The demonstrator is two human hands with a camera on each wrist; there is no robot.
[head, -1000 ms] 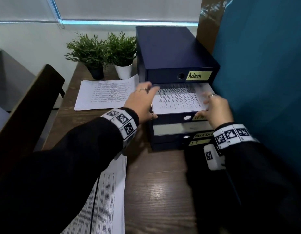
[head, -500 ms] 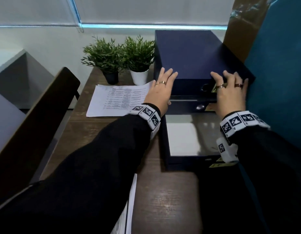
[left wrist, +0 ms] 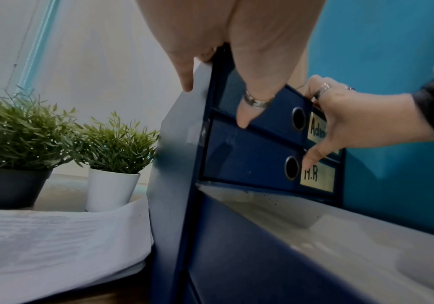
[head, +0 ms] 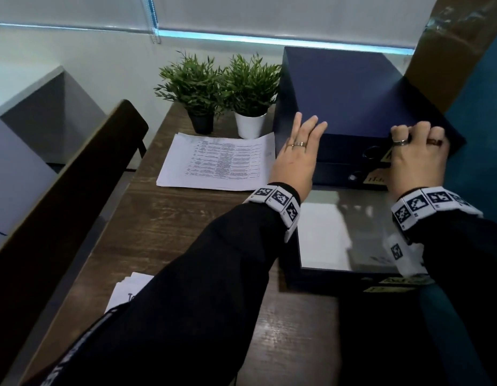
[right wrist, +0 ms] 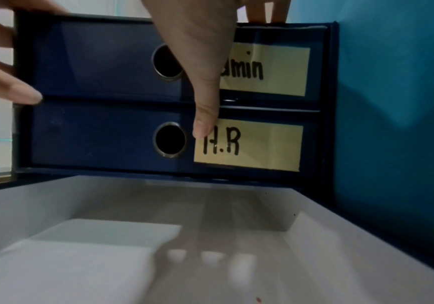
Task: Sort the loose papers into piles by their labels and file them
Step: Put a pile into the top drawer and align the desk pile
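Observation:
A dark blue drawer cabinet [head: 353, 87] stands at the desk's right. Its Admin drawer [left wrist: 270, 115] and H.R drawer [right wrist: 106, 133] are closed. A lower drawer [head: 367, 207] is pulled out below them with a white sheet [head: 322, 235] inside. My left hand [head: 300, 151] lies with straight fingers on the cabinet's top left front corner, its thumb on the Admin drawer front. My right hand [head: 417, 160] curls its fingers over the top front edge at the right. The right thumb [right wrist: 205, 115] points down the drawer fronts beside the H.R label [right wrist: 249, 144].
A stack of printed papers [head: 219, 162] lies left of the cabinet, with two potted plants [head: 197, 84] behind it. More papers [head: 127, 291] sit near the desk's front edge under my left arm. A dark chair back [head: 60, 190] stands left; a teal wall [head: 481, 135] closes the right.
The H.R drawer that held the printed sheet has been pushed closed. Both hands rose to the cabinet's top edge, and my right fingers have since curled over it.

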